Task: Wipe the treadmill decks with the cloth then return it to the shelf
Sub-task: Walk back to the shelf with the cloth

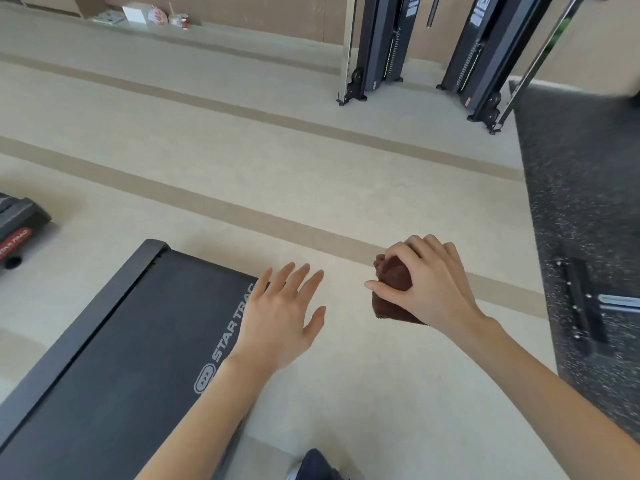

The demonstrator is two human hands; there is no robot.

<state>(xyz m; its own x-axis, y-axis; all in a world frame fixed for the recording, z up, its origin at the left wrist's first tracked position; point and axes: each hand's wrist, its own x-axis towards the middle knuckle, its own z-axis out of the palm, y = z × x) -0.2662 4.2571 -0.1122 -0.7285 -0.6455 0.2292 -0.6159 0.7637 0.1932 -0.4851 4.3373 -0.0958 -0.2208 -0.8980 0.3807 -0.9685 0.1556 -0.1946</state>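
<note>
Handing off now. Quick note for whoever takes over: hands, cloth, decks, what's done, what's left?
Left hand: open, fingers spread, over the treadmill deck at its right edge.
Right hand: grips the bunched brown cloth above the floor, off the deck.
Second treadmill at far left.
Done: cannot tell which decks are wiped.
Left: return the cloth to the shelf, which is not in view.

The room is bright with soft, even light. Shadows on the floor (242, 140) are faint. Straight lines bend near the edges, and the far right looks blurry.
</note>
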